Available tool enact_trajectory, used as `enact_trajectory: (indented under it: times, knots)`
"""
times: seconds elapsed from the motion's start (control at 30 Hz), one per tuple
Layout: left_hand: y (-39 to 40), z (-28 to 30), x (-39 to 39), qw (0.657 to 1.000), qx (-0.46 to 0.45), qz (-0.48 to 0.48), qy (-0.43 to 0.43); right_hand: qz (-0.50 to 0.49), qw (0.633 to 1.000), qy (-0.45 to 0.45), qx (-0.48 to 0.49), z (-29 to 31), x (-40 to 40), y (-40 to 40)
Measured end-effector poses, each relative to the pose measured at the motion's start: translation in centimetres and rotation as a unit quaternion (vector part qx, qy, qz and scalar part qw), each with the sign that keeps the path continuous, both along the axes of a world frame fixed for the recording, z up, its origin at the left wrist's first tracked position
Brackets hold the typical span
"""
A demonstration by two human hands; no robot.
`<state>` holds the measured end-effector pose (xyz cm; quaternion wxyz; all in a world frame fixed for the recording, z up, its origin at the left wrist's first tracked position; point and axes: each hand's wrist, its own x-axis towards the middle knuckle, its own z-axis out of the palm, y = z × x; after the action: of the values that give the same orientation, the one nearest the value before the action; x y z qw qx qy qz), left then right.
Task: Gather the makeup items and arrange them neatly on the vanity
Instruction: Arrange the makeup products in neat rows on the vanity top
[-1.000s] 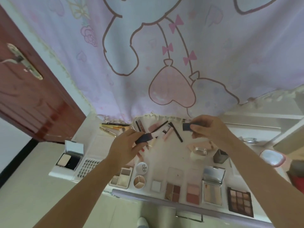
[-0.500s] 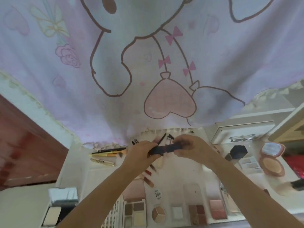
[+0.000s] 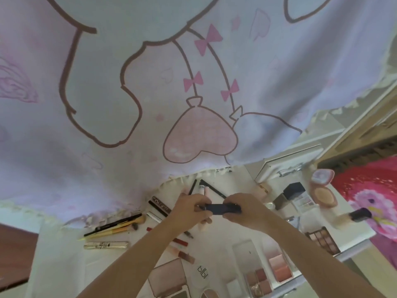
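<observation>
While left hand [image 3: 189, 208] and right hand [image 3: 242, 209] pinch opposite ends of slim dark-blue plastic tube [image 3: 221, 208] (capping step, apparently), next move: lay it among pencils on white vanity top [image 3: 64, 261].

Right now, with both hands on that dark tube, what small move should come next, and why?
Probably lay the dark tube down beside the gold tube and brushes. Left hand and right hand grip its ends, it looks closed, and slim items already lie there.
</observation>
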<state>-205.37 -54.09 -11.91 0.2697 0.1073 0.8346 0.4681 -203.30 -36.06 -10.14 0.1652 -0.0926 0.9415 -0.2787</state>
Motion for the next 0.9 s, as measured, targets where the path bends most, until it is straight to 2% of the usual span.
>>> enact_trajectory:
  times: [0.17, 0.4, 0.47, 0.67, 0.9]
  knots:
    - [1.5, -1.3, -1.1, 0.998, 0.033, 0.02, -0.043, -0.012, 0.999, -0.026, 0.019, -0.8, -1.4, 1.2]
    - [2.2, -3.9, -3.1, 0.99, 0.004, 0.136, -0.048, -0.055, 0.983, -0.032, 0.17, -1.6, -6.9, 2.3]
    - [2.2, -4.8, -3.4, 0.991, -0.015, 0.126, -0.039, -0.059, 0.974, -0.046, 0.213, -2.5, -8.4, 2.3]
    - [2.1, -6.5, -3.8, 0.978, -0.201, 0.023, 0.053, -0.055, 0.946, -0.058, 0.314, -5.7, -10.9, 2.3]
    - [2.9, -7.6, -4.2, 0.959, -0.268, -0.053, 0.071, -0.04, 0.919, -0.08, 0.383, -6.9, -12.5, 3.2]
